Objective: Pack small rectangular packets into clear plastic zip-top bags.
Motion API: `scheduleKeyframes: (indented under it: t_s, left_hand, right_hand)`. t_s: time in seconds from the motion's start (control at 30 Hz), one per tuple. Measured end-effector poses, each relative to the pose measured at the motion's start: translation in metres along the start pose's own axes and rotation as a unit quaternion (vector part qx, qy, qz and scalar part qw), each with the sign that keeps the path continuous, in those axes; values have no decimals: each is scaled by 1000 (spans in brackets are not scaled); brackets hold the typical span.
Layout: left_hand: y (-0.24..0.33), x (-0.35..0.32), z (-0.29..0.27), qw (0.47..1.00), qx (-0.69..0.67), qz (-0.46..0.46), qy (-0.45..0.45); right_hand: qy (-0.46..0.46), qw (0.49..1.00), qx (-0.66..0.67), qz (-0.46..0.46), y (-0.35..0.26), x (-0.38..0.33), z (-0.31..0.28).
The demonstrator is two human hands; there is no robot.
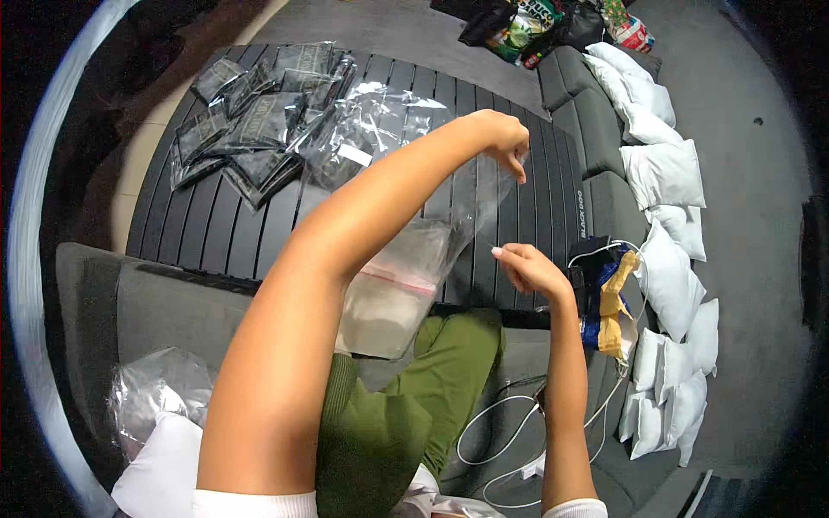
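A thin clear plastic bag (489,197) is stretched between my two hands above the slatted table. My left hand (503,142), reaching far across, is closed in a pinch on its upper edge. Lower and nearer, my right hand (531,268) pinches the bag's other edge between thumb and finger. Beneath my left forearm, several flat clear bags with a red strip (393,315) lie over the table's near edge, partly hidden by the arm. Behind that arm, loose crinkled clear plastic (371,121) with a white label rests on the table.
Several black packets in clear wrapping (263,121) are piled at the far left of the black slatted table (535,203). White cushions (665,173) line the grey sofa at right. A blue and yellow package (609,298) and a white cable (471,432) lie near my right arm.
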State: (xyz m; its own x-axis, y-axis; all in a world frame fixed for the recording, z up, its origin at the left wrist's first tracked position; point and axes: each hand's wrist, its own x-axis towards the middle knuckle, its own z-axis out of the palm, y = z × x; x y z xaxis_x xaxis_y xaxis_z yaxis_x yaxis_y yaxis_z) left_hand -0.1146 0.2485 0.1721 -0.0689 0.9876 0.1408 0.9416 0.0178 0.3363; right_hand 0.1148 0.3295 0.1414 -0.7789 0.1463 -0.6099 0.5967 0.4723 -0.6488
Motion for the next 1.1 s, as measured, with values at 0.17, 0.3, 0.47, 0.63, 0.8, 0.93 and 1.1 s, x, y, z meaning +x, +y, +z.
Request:
scheduleKeyframes:
  t_s: [0.17, 0.3, 0.47, 0.63, 0.8, 0.93, 1.1]
  left_hand:
    - [0, 0, -4, 999, -42, 3, -31]
    - [5, -3, -5, 999, -35, 6, -25]
    - [5, -7, -3, 1000, -2, 1, -1]
    - [5, -7, -5, 999, -18, 16, 22]
    - [-2, -11, -6, 998, -53, 13, 7]
    - [5, -7, -8, 999, -46, 10, -3]
    - [1, -11, -10, 998, -61, -1, 0]
  right_hand:
    - [1, 999, 15, -30, 7, -7, -2]
    - [38, 996, -62, -57, 0, 2, 3]
    - [32, 998, -52, -11, -12, 6, 4]
    - [43, 997, -33, -46, 13, 5, -8]
    - [-9, 997, -1, -74, 9, 26, -4]
    - [-22, 998, 46, -35, 20, 37, -6]
    - [-3, 994, 48, -97, 17, 35, -2]
